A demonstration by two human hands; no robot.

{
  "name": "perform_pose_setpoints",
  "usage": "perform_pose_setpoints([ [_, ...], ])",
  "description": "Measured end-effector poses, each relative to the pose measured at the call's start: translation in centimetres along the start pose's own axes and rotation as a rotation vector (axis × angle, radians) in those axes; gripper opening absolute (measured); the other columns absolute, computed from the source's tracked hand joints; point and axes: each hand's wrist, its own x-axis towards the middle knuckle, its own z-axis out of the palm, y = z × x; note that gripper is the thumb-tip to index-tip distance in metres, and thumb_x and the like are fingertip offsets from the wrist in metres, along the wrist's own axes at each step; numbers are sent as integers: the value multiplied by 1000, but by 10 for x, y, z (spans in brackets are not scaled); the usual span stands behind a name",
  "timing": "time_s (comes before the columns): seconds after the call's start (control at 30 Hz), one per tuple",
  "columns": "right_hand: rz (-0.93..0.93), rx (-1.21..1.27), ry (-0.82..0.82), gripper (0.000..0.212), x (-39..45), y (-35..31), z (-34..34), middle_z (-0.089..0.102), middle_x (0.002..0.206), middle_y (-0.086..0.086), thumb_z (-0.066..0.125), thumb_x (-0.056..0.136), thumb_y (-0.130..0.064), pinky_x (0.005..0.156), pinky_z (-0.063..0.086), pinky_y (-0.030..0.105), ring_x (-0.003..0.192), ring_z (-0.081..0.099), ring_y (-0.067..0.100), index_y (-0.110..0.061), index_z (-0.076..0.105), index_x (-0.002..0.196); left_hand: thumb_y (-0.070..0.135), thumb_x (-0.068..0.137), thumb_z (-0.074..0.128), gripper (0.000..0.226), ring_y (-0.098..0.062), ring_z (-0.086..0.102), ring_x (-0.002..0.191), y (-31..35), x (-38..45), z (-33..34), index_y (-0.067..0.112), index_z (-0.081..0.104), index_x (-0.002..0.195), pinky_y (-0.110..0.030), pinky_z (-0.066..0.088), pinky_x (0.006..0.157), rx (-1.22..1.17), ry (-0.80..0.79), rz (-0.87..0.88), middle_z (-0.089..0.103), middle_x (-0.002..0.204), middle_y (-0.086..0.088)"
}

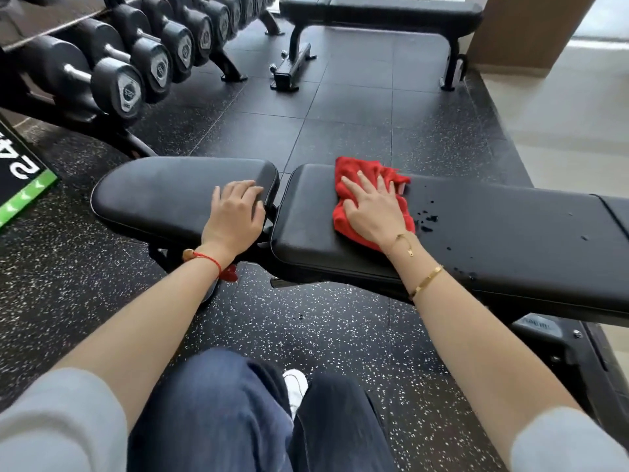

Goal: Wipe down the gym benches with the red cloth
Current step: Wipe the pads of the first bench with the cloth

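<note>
Speckled rubber gym floor, dumbbell rack (112,59) beyond; mid-wipe on adjustable bench backrest (476,229), right hand (372,212) pressing flat, fingers spread, on red cloth (367,185), left hand (236,212) bracing seat pad (163,192); next, sweeping toward droplets (427,221) just right of palm.

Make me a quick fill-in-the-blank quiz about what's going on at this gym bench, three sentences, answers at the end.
1. The right hand presses a cloth whose colour is ____.
2. The left hand rests on the bench's shorter ____ pad.
3. Right of the cloth, the long pad is dotted with liquid ____.

Missing words: red; seat; droplets
</note>
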Motion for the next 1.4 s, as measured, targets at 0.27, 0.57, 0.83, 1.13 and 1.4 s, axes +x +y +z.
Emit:
perform_pose_setpoints([
  [0.27,-267,80,21,52,-36,-27,11,22,160,-5,43,95,-33,123,-1,41,150,10,27,-38,36,146,25,97,42,36,-24,50,125,-2,-3,3,15,59,126,-47,26,115,83,57,87,60,130,-4],
  [0.57,18,4,4,53,6,2,2,14,162,-3,37,97,-36,122,-1,47,149,8,32,-38,28,149,25,99,43,33,-23,50,125,-1,-5,4,15,59,127,-46,29,114,126,26,95,60,129,-2],
  [0.83,-274,65,-1,53,-13,-56,20,20,161,-3,42,95,-34,122,-4,43,150,7,28,-38,34,147,28,96,35,40,-23,52,123,-2,-4,4,16,61,124,-44,29,113,128,42,88,62,126,-1],
  [1.13,-127,28,23,51,-10,22,0,21,161,-5,42,97,-28,122,0,46,150,10,27,-37,35,147,29,96,34,40,-21,52,124,-4,-5,4,16,60,125,-44,28,114,143,26,89,61,128,0],
  [1.4,-202,11,-1,52,15,-54,19,19,161,-2,40,96,-32,122,-1,48,150,7,31,-37,33,148,29,95,34,41,-22,52,123,0,-4,3,16,60,124,-43,29,113,153,20,69,62,126,-1],
])
